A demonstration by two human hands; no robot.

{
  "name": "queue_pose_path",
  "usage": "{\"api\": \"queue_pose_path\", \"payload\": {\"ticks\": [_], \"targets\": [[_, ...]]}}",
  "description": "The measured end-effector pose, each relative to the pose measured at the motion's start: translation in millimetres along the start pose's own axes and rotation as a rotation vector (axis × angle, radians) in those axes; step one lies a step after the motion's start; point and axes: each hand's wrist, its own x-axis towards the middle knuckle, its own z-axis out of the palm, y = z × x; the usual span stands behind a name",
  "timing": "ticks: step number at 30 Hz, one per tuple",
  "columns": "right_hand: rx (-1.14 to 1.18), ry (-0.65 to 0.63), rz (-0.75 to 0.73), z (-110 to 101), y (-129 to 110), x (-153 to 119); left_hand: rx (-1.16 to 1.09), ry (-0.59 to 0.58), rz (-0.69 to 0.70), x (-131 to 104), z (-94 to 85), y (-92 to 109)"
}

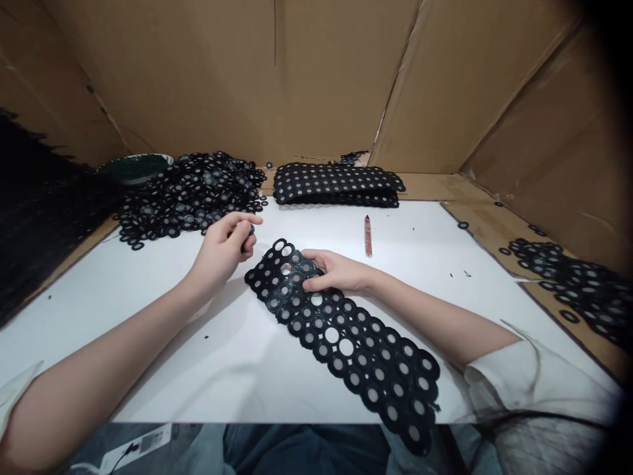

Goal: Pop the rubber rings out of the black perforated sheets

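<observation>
Right hand (333,269) grips black plastic-looking ring sheet (362,360); left hand (227,241) pinches small dark piece (252,229). I expect light, pliable sheet; hold edge.

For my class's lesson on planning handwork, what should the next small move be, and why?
Probably the left hand should drop its small dark piece onto the heap of loose rings: it is close beside that heap, while the right hand holds the black sheet, where several bright openings suggest pieces are already out.
</observation>
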Motion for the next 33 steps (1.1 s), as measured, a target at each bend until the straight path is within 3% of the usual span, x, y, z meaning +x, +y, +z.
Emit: {"api": "queue_pose_path", "payload": {"ticks": [6, 11, 14, 17, 19, 20, 23, 25, 27, 30, 33], "targets": [[0.018, 0.010, -0.050, -3.4, 3.7, 2.4, 0.463, -0.086, 0.162, -20.0, 5.5, 13.3], [0.034, 0.065, -0.080, -4.2, 3.7, 2.1, 0.886, -0.354, 0.288, -31.4, 15.0, 11.9], [0.068, 0.063, -0.065, -3.6, 1.6, 1.4, 0.978, -0.463, 0.310, -34.9, 22.8, 5.5], [0.044, 0.073, -0.047, -3.4, 0.3, 1.6, 0.911, -0.522, 0.269, -33.1, 25.0, 0.3], [0.040, 0.109, -0.033, -3.9, 0.8, 2.1, 0.851, -0.460, 0.227, -27.0, 20.5, -2.1], [0.042, 0.130, -0.029, -4.2, 1.3, 2.1, 0.819, -0.376, 0.214, -22.3, 16.3, -3.2], [0.028, 0.177, -0.023, -5.0, 2.6, 1.6, 0.593, 0.013, 0.178, -4.6, -1.1, -6.5], [0.017, 0.184, -0.012, -5.1, 2.7, 0.8, 0.367, 0.186, 0.148, 4.3, -10.1, -7.5], [0.038, 0.190, -0.023, -4.9, 2.3, 0.3, 0.322, 0.164, 0.135, 5.7, -11.7, -6.5], [0.086, 0.210, -0.053, -5.0, 2.4, 0.6, 0.522, 0.043, 0.175, -4.5, -2.7, -2.1], [0.126, 0.207, -0.047, -5.7, 3.4, 1.4, 0.712, 0.001, 0.249, -15.3, 5.2, 2.1]]}}
